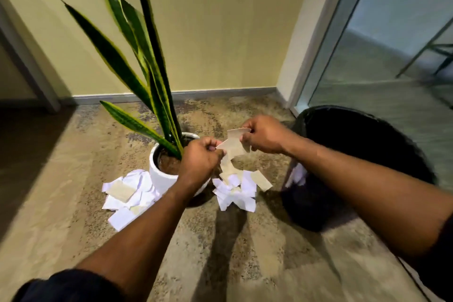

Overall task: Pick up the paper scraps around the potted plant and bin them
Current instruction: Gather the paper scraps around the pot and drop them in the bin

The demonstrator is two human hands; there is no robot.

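A tall striped plant stands in a white pot on the carpet. White and beige paper scraps lie in a pile left of the pot and in another pile right of it. My left hand and my right hand are raised above the right pile, both pinching beige paper pieces between them; a strip hangs down toward the pile. A black bin stands to the right of my right forearm, with something white showing at its near side.
A beige wall with a grey skirting board runs behind the plant. A glass panel in a white frame rises at the right, behind the bin. A doorway edge stands at far left. Patterned carpet covers the floor.
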